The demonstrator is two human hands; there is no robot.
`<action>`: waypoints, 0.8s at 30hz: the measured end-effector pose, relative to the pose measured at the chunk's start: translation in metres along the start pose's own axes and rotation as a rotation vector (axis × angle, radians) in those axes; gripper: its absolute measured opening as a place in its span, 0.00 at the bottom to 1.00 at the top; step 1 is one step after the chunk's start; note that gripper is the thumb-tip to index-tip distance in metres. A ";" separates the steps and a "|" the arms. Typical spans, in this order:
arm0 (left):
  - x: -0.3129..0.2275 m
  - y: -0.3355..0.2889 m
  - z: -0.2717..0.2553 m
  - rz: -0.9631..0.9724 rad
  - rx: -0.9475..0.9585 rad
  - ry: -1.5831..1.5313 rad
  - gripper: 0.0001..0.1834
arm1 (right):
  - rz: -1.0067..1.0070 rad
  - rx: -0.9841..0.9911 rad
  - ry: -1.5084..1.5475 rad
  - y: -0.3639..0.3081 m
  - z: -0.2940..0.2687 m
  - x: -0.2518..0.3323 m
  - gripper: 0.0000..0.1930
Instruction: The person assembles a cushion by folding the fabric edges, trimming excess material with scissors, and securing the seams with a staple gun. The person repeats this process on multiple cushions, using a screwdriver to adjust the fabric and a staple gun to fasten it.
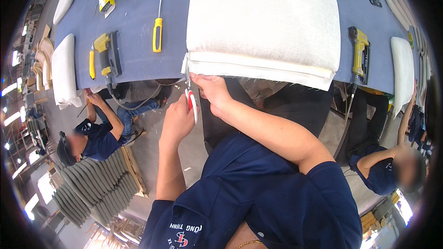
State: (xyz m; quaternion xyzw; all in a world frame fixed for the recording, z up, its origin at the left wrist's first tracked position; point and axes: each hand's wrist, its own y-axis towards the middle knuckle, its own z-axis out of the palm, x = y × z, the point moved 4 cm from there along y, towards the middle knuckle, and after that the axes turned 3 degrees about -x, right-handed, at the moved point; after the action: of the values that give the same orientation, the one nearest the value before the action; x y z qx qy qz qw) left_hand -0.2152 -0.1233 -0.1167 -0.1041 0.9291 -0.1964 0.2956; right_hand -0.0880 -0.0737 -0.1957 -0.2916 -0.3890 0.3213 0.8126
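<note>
Far left of the cushion we've got a cutter, then a yellow air gun and a screwdriver. At the cushion's lower-left corner, our left hand is curled round the scissors; can't tell how far the blades are apart. Our right hand looks pinched on the cloth hem there. Seems we're mid-trim, so we'd want the cloth taut, fingertips clear. Right of the cushion: another gun.
</note>
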 end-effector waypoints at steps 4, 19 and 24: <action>0.001 0.004 -0.001 -0.010 0.000 0.021 0.15 | 0.017 0.013 -0.014 0.005 -0.004 -0.003 0.10; 0.002 0.012 0.000 0.039 0.021 -0.015 0.15 | 0.002 -0.003 -0.037 0.008 -0.004 -0.005 0.11; 0.005 0.011 -0.002 0.052 0.070 -0.032 0.16 | 0.004 -0.004 -0.058 0.005 -0.003 -0.001 0.12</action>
State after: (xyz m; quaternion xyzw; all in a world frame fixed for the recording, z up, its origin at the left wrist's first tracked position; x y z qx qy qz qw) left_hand -0.2216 -0.1148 -0.1226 -0.0727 0.9191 -0.2195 0.3189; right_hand -0.0880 -0.0722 -0.2011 -0.2846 -0.4125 0.3303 0.7999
